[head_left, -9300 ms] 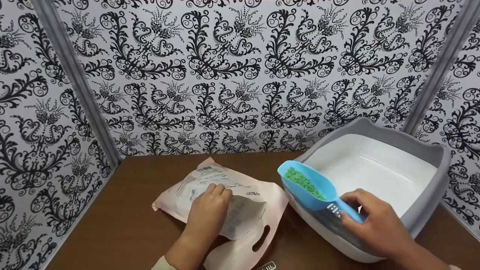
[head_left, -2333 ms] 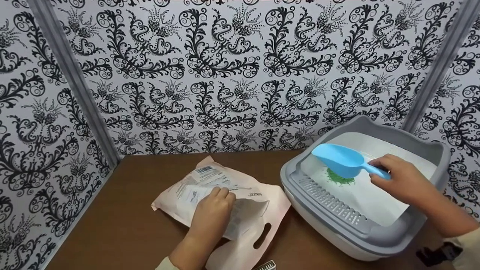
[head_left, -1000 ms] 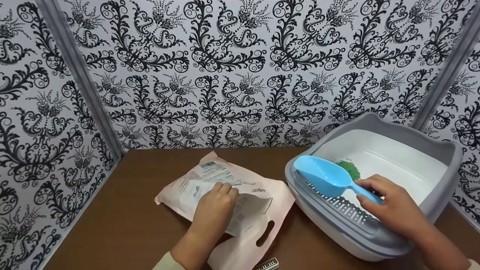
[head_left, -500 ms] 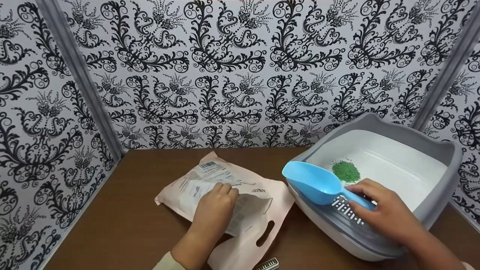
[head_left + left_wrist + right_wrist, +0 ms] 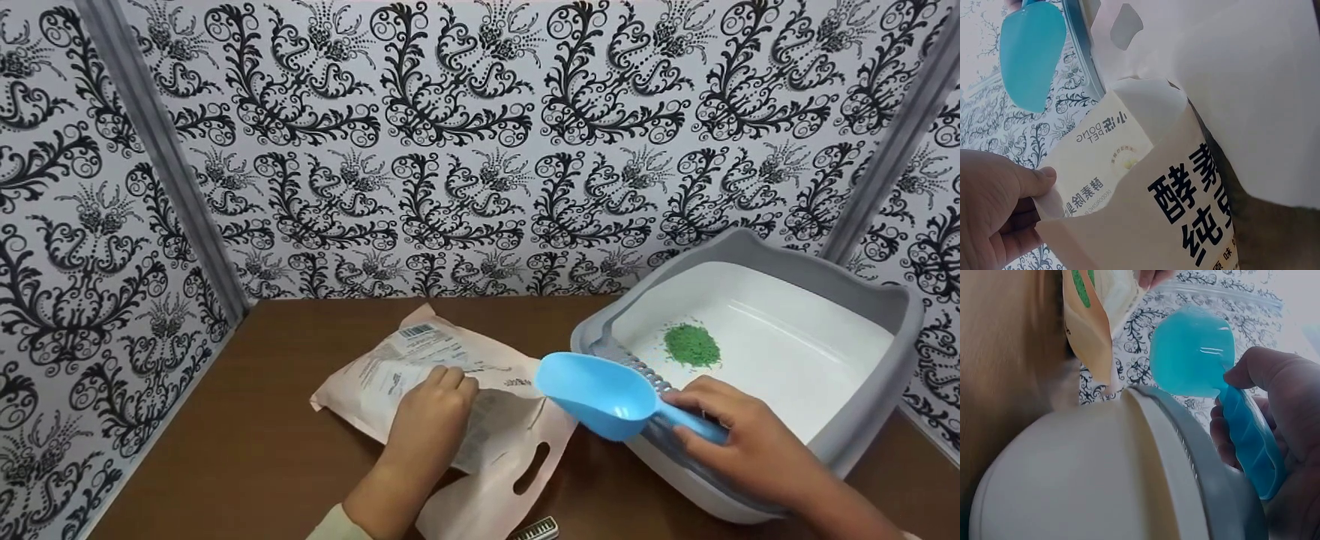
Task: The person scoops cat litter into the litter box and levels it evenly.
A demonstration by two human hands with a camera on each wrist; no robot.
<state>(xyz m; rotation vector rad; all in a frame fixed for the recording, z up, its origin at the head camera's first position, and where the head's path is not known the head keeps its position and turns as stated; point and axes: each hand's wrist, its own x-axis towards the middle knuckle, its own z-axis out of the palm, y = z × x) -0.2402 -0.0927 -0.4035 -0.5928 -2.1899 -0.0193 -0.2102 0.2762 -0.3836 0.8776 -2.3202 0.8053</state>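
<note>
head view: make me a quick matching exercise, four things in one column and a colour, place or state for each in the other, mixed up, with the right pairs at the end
Things
1. scoop
2. bag
3. green grains
4. left hand

Colour, place or state
A. in a small heap on the white floor of the box
B. pinching the edge of a paper opening
C. pale pink, lying on the brown table
D. blue, gripped by its handle in the right hand

Right pairs: 1-D, 2-C, 3-A, 4-B
</note>
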